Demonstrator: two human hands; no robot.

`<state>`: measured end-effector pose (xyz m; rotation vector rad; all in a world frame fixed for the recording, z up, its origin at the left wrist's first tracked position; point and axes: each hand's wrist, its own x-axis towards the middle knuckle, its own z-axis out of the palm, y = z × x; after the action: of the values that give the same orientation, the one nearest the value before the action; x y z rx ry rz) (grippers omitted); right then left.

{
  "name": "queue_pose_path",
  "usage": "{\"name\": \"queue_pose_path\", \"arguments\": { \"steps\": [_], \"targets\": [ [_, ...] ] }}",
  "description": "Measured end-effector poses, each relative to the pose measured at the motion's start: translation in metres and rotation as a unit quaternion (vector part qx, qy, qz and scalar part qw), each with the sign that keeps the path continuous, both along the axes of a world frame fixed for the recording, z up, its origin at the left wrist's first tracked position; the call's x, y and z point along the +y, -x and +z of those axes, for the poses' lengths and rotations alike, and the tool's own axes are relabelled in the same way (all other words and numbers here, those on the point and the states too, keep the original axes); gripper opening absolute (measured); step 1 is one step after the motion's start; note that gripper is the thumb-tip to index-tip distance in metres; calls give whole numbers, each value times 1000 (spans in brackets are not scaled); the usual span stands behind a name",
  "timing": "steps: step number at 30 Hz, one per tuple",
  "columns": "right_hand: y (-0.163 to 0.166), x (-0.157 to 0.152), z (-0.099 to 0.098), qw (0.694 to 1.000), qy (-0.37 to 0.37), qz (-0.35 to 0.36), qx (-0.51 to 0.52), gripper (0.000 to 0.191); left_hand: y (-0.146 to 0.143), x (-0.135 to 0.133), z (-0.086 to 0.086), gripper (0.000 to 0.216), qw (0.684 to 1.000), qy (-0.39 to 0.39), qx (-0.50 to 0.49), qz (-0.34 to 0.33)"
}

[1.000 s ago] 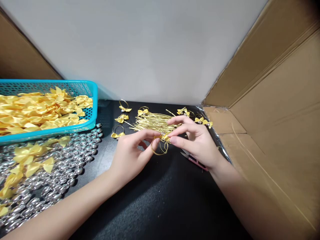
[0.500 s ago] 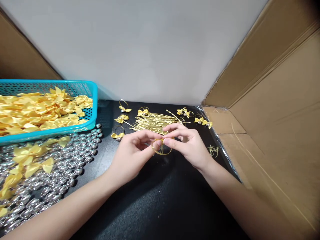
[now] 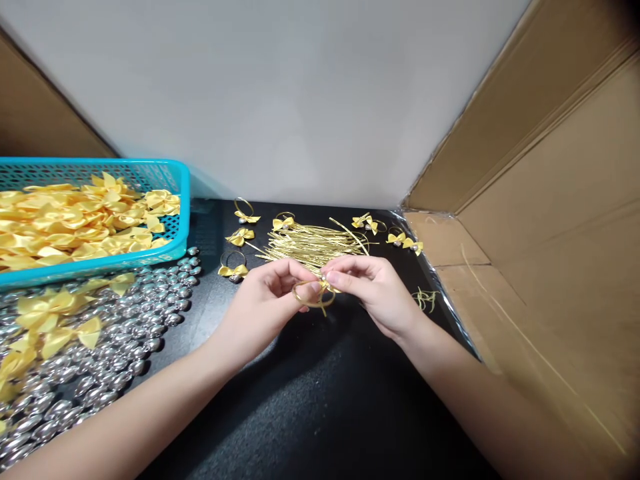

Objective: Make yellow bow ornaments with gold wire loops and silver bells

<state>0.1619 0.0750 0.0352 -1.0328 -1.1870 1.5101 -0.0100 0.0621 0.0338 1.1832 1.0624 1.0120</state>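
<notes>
Between my hands is a gold twist tie [image 3: 314,306] bent into a loop, with a yellow bow partly showing at its top. My left hand [image 3: 267,293] is closed, thumb and fingertips pinching the loop's left side. My right hand [image 3: 377,290] is closed too, its thumb and index finger pinched on the bow, which the fingers mostly cover. Just beyond my fingertips lies a pile of gold twist ties [image 3: 315,243] on the black table [image 3: 280,413].
At left stands a turquoise basket [image 3: 184,233] full of yellow bows [image 3: 75,217]. Many silver beads [image 3: 125,347] spread before it, with loose bows [image 3: 55,310] on top. Finished-looking bow loops [image 3: 234,270] lie around the pile. Twist-tie scraps [image 3: 425,299] sit right, near a cardboard wall [image 3: 550,200].
The gold loop has shifted slightly left and tilted, and a short tie end now hangs below it. My right fingers have drawn together closer around the bow.
</notes>
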Motion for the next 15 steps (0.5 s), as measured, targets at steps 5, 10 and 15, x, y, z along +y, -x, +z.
{"name": "queue_pose_path", "arguments": {
  "steps": [5,10,15],
  "targets": [
    [1,0,-2,1000,1,-1,-15,24,-1,1,0,13,1000,8,-2,-16],
    [-1,0,0,1000,11,5,-17,27,-1,2,2,13,1000,-7,17,-21],
    [-4,2,3,1000,17,21,-2,28,1,2,1,10,1000,-4,13,-23]
  ]
}}
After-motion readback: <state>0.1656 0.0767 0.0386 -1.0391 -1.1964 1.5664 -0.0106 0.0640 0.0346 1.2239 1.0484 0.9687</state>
